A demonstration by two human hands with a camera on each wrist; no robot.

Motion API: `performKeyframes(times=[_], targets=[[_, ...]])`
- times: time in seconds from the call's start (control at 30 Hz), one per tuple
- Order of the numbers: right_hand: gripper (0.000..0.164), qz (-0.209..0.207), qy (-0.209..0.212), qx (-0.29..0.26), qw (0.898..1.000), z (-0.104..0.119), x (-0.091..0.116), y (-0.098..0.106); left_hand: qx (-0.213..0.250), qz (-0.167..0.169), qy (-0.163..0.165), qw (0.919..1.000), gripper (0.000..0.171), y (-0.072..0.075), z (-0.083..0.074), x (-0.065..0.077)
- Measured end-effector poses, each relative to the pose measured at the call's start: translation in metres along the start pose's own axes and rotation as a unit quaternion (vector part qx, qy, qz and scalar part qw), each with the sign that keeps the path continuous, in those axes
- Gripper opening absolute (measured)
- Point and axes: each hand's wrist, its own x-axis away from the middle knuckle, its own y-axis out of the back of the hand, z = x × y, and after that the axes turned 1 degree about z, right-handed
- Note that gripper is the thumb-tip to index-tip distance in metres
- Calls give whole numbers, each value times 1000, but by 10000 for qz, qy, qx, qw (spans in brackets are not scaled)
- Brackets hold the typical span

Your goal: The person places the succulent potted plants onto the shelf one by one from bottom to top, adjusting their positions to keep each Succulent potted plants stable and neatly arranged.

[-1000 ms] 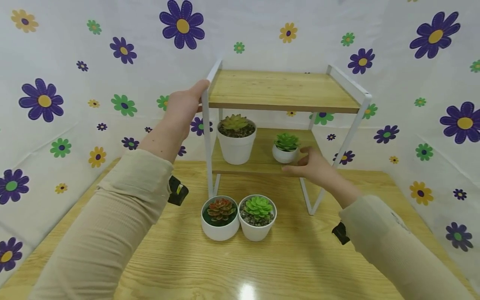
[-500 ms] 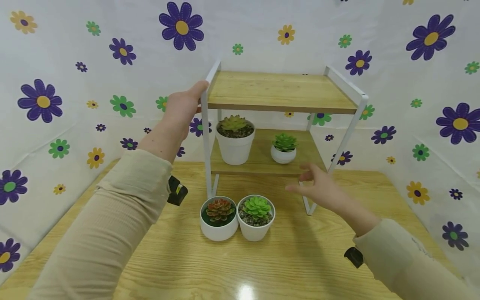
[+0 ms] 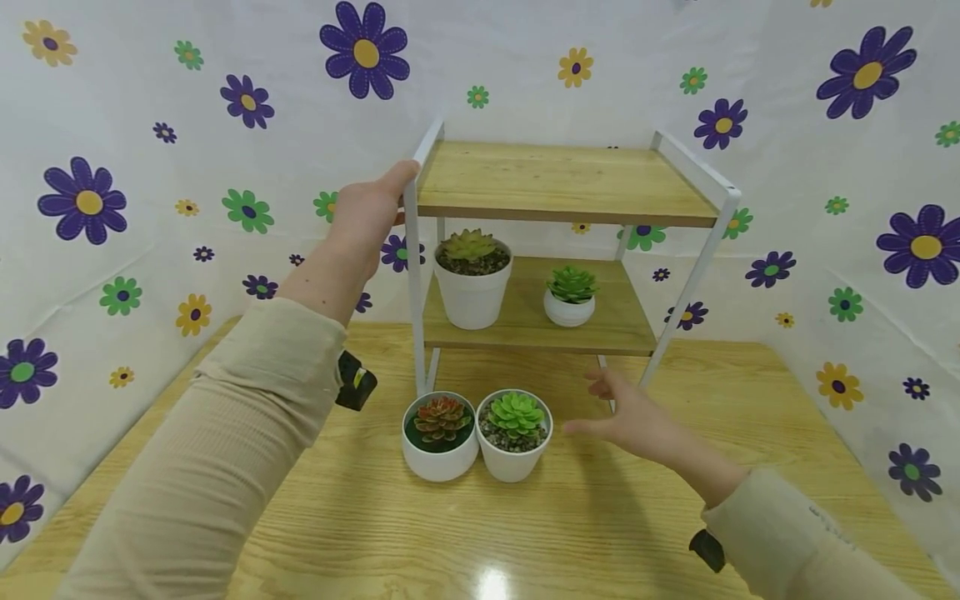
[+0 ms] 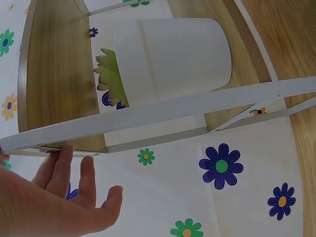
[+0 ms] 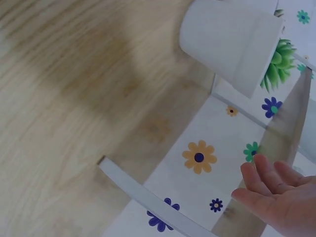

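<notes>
My left hand [image 3: 362, 218] holds the left upper corner of a two-tier plant shelf [image 3: 562, 179] with wooden boards and a white metal frame. In the left wrist view, the fingertips touch the frame's side [image 4: 148, 116]. My right hand [image 3: 637, 421], thumb and fingers spread, is apart from everything, right of a bright green potted succulent [image 3: 513, 454]. This pot stands on the table beside a reddish succulent in a low white bowl [image 3: 441, 462]. On the shelf's lower board are a large potted succulent [image 3: 472, 296] at left and a small green succulent in a round white pot [image 3: 568, 312].
The wooden table [image 3: 360, 517] stretches in front and to both sides. The shelf's right front leg [image 3: 686, 296] rises just beyond my right hand. Behind hangs a white cloth [image 3: 517, 50] printed with flowers.
My right hand has let go of the small round pot on the lower board, drawn back and moved down beside the bright green succulent. The left hand stays in place.
</notes>
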Motion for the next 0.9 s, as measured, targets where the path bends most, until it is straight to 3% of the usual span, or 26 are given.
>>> performKeyframes(times=[0.23,0.6,0.9], targets=[[88,54,205,-157,9997,-8,2,-12,-23,-5,23,10000,57,0,-1,1],[104,203,288,-331,9988,-25,-4,-34,-20,-4,56,10000,59,-1,0,1],[102,54,470,-353,9983,-33,-10,-48,-48,-14,76,10000,60,-1,0,0]])
